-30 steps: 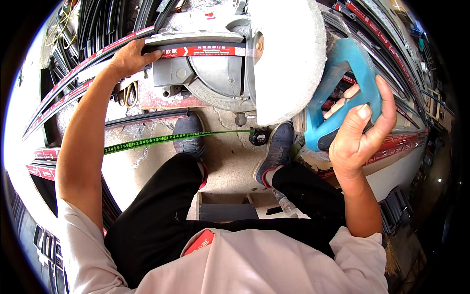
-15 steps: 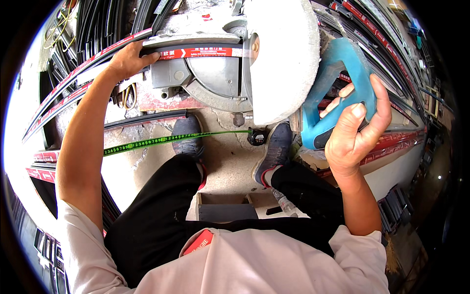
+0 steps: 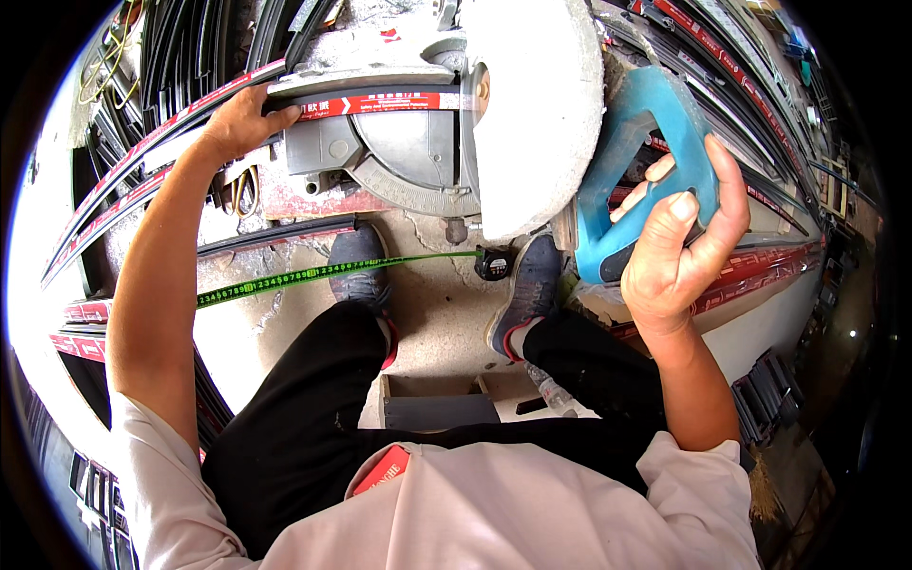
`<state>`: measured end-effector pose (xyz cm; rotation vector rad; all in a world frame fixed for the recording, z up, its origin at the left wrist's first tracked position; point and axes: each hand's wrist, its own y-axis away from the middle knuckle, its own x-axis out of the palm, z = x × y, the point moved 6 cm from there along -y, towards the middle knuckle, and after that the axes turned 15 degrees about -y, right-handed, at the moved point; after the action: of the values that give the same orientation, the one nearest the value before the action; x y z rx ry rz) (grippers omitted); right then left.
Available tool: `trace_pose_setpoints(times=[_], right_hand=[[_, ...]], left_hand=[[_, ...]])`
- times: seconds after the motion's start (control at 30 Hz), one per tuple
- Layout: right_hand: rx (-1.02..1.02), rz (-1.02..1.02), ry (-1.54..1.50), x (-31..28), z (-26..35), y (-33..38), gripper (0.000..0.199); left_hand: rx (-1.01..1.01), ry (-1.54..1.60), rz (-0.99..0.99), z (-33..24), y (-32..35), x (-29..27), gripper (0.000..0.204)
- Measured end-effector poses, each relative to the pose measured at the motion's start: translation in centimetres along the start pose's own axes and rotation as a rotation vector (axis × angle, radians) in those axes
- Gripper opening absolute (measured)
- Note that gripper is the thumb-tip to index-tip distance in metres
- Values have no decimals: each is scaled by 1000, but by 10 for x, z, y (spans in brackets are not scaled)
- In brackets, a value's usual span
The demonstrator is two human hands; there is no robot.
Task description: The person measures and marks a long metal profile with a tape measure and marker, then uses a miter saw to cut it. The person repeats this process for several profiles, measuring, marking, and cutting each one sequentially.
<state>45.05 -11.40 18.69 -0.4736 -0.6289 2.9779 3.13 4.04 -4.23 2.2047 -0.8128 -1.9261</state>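
Note:
A mitre saw (image 3: 408, 195) stands in front of me, its blade covered by a large pale dusty guard (image 3: 537, 114). A dark profile strip (image 3: 380, 102) with a red printed film lies along the saw's fence and runs under the guard's left side. My left hand (image 3: 239, 122) is closed on the strip left of the saw table, thumb on the red face. On the right, my right hand (image 3: 676, 233) curls round the blue saw handle (image 3: 617, 142), its fingertips showing through the loop. The blade's edge is hidden by the guard.
On the floor between my shoes, a tape measure (image 3: 493, 263) has its green blade (image 3: 285, 277) drawn out leftward. Long profiles (image 3: 204, 47) are stacked at the back left, with more red-filmed ones (image 3: 722, 57) at the right. A plastic bottle (image 3: 553, 391) lies near my right leg.
The saw guard, blue handle and my right hand sit slightly farther left in the picture. Both hands keep their hold, and the strip stays along the fence.

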Motion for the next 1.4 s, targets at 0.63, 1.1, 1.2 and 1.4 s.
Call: trace_pose_setpoints(times=[0.63, 1.1, 1.2, 1.4], right_hand=[[-39, 10, -35, 2, -4, 7, 47], [-69, 42, -41, 4, -11, 19, 49], [-79, 48, -43, 4, -12, 22, 49], [-87, 59, -49, 6, -14, 26, 49]], left_hand=[[-24, -3, 43, 4, -1, 1, 74], [4, -15, 3, 23, -9, 19, 60], [-21, -10, 49, 9, -7, 8, 60], [6, 11, 11, 9, -3, 5, 69]])
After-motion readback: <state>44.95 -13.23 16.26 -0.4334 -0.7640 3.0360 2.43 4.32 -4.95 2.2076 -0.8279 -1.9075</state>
